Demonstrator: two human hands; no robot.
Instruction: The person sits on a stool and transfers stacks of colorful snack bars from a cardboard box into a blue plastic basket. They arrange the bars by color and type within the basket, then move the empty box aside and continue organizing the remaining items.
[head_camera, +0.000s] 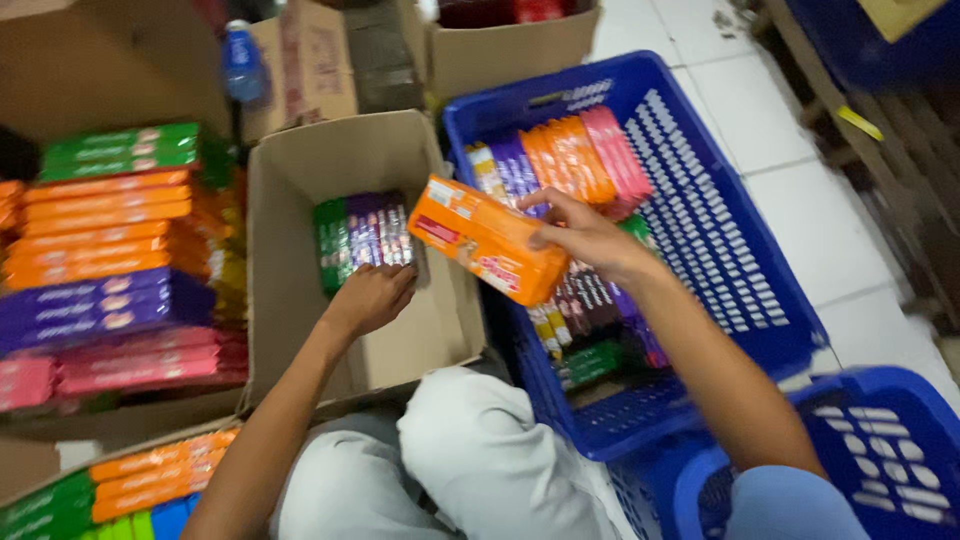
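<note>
Seated person sorts snack packs on white tiled floor (790, 130). Right hand (585, 235) grips long orange rectangular pack (487, 240), tilted, above gap btw. open brown cardboard box (290, 300) & blue slotted plastic crate (720, 240). Left hand (368, 298) rests inside box, fingers touching short row of green & purple wrapped packs (362, 235). Crate holds purple, orange, pink packs at far end, darker ones nearer. At left, stacked multicoloured packs (110, 260) fill another carton. Second blue basket (880, 450) at lower right.

A stockroom: cardboard boxes (300, 200) and blue crates (720, 230) packed with stacked snack packets (110, 250) on tile
</note>
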